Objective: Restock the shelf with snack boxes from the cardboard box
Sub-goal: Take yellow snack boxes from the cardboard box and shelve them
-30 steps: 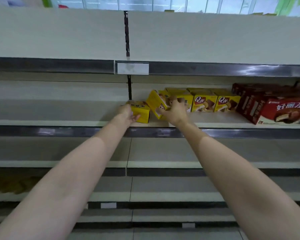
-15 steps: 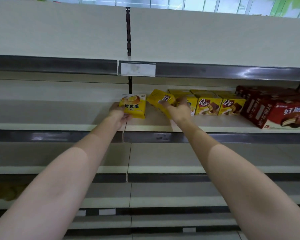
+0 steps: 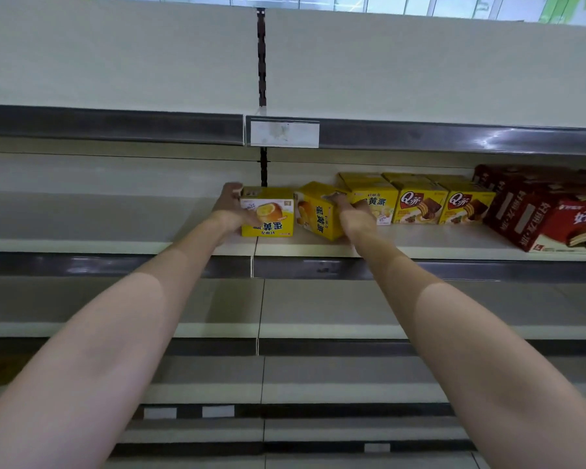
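Both grips are busy: my left hand (image 3: 230,211) holds the left side of an egg yolk pie box (image 3: 268,212), and my right hand (image 3: 352,214) holds a second egg yolk pie box (image 3: 318,211) by its right edge. Each box sits right in its own grip on the middle shelf (image 3: 420,248), so no reach is needed.

My left box faces me squarely, but its words are upside down. Its long side runs from 9 to 3 o'clock.

My right box is turned. One corner points at me, toward 6 o'clock, and its words run up and down. I think it needs a twist to face front like the row.

That row is at 3 o'clock from my right hand: another yellow box, then two Q-pie boxes (image 3: 420,206), then red choco pie boxes (image 3: 555,221). My right hand is nearer to it.
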A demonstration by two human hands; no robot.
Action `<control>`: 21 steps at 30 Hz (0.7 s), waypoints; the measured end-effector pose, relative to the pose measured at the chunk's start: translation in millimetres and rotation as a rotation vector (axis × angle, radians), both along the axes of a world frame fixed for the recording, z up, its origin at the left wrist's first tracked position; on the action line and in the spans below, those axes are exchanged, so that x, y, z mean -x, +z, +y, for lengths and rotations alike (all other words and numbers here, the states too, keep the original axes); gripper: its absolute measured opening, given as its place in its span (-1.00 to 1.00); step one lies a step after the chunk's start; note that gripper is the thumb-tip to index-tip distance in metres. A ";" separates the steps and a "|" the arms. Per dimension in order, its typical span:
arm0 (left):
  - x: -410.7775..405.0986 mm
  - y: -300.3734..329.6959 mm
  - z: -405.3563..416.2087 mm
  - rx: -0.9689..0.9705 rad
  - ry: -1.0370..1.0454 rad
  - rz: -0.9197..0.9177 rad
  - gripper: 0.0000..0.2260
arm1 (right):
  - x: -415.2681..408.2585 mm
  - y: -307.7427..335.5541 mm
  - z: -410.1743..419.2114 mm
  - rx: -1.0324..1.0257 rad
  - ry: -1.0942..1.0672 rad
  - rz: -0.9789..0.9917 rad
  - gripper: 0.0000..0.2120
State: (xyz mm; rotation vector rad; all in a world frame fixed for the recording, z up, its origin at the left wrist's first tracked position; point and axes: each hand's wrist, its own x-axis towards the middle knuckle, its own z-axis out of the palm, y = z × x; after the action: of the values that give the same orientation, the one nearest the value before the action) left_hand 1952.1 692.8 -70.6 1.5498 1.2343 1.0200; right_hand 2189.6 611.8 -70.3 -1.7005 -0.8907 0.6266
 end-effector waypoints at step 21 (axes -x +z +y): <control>-6.5 3.7 -8.5 0.125 0.110 -0.102 -0.21 | 13.2 -1.5 -0.9 0.008 0.040 -0.286 -0.25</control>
State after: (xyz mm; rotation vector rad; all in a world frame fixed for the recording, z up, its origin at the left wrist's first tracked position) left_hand 1958.6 684.3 -66.9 1.3298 1.2984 1.0584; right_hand 2176.5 610.9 -71.8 -1.8118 -1.1258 0.4187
